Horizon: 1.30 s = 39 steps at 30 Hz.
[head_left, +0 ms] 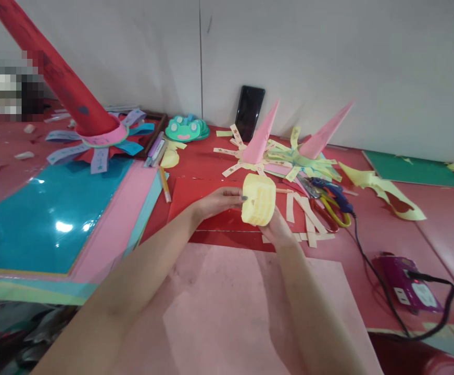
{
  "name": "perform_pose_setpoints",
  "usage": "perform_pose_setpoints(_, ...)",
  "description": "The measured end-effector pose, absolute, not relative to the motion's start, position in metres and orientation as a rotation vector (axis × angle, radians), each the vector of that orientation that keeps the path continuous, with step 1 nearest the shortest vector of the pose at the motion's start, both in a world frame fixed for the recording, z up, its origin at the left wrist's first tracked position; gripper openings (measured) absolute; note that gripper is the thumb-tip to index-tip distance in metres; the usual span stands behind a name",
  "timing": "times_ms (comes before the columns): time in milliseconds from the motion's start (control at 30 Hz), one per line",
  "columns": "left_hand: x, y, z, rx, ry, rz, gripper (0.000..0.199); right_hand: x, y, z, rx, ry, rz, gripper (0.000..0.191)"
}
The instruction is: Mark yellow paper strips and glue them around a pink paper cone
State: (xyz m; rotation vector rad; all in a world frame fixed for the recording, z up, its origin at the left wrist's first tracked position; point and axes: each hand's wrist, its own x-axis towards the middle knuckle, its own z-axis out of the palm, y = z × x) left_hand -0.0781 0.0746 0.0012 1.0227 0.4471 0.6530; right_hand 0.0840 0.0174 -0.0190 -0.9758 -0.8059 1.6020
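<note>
Over the middle of the table I hold a pale yellow rounded piece [259,200] with raised ridges on its front; it looks like foam or thick paper. My left hand [219,203] grips its left edge, thumb on the near face. From below and the right, my right hand [278,228] is closed on it, its fingers mostly hidden behind. Under my hands lies a red sheet [188,198]. Cream paper strips [309,221] are scattered just to the right. Beyond stand two pink paper cones, a nearer one [262,138] and a farther one [326,130], with lettered strips spread around their bases.
Scissors [338,211] and a blue glue gun [330,191] lie to the right, its cord near a purple power socket box [410,286]. A black phone [249,112] leans on the wall. A tall red cone [66,83] stands left, behind a blue sheet [55,213].
</note>
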Motion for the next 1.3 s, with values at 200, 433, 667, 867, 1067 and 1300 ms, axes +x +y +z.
perform_pose_setpoints(200,-0.077,0.075,-0.001,1.048,0.441,0.682,0.025,0.082,0.016,-0.017,-0.965,-0.842,1.59,0.012)
perform_pose_setpoints(433,-0.077,0.075,-0.003,1.073,0.436,0.696,0.023,0.084,0.015,-0.019,-0.963,-0.834,1.583,0.011)
perform_pose_setpoints(667,-0.075,0.075,-0.003,1.059,0.481,0.688,0.023,0.083,0.017,-0.016,-0.968,-0.824,1.584,0.014)
perform_pose_setpoints(867,-0.075,0.076,-0.001,1.068,0.49,0.662,0.027,0.083,0.019,-0.017,-0.996,-0.796,1.574,0.015)
perform_pose_setpoints(1067,-0.072,0.077,-0.004,1.083,0.503,0.636,0.025,0.078,0.017,-0.005,-1.016,-0.748,1.558,0.017)
perform_pose_setpoints(1300,-0.072,0.078,-0.005,1.093,0.508,0.625,0.031,0.075,0.015,0.004,-1.05,-0.759,1.524,0.021)
